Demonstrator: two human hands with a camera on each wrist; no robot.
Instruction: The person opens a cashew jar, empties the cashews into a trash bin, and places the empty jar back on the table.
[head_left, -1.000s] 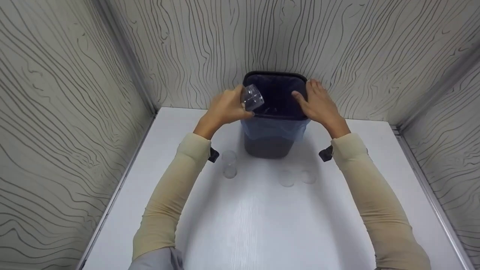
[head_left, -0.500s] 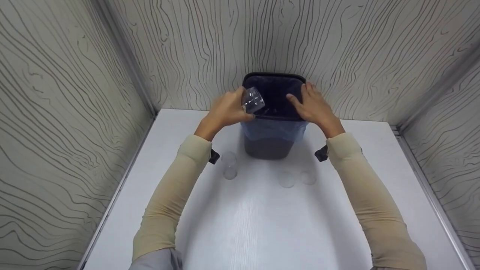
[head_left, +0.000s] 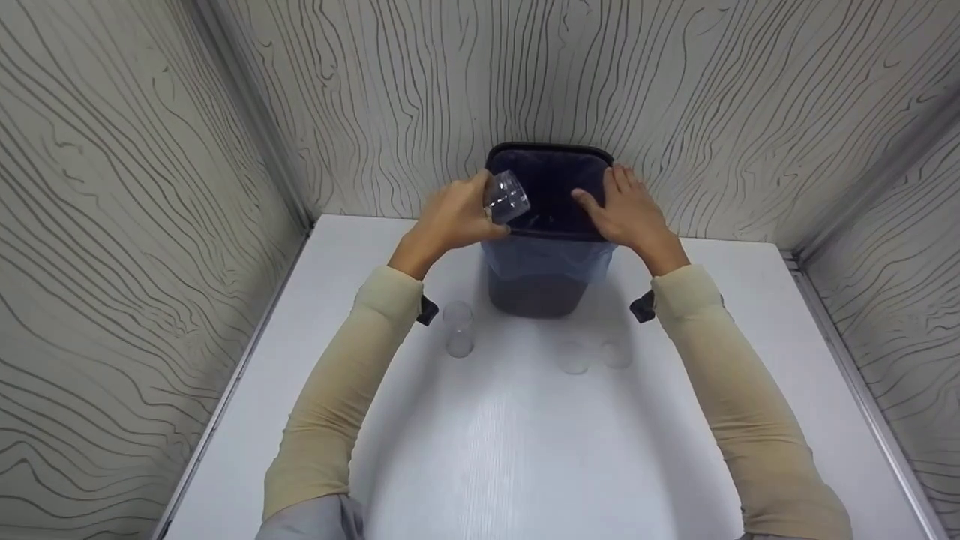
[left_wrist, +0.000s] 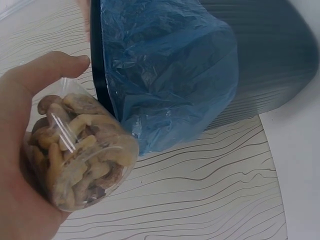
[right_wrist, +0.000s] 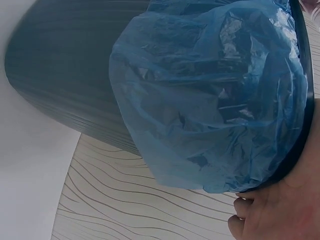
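Observation:
In the head view my left hand (head_left: 455, 214) grips a clear plastic jar (head_left: 508, 196), tilted over the left rim of a dark trash bin (head_left: 536, 294). Curved nuts that look like cashews (left_wrist: 82, 155) show through its wall in the left wrist view. Which end of the jar is its mouth, I cannot tell. A blue plastic liner (right_wrist: 210, 100) lines the bin and folds over its rim. My right hand (head_left: 634, 214) holds the bin's right rim, thumb over the opening, fingertips curled along the outside in the right wrist view. The bin's bottom is hidden in shadow.
A clear, faintly visible jar (head_left: 459, 330) is on the white table (head_left: 495, 450), left of the bin. Two clear round lids, a left lid (head_left: 574, 357) and a right lid (head_left: 617, 354), lie in front. Wood-patterned walls (head_left: 375, 97) enclose the table, one right behind the bin.
My right hand has shifted slightly left and closer in on the bin's rim. The left hand and its jar have hardly moved.

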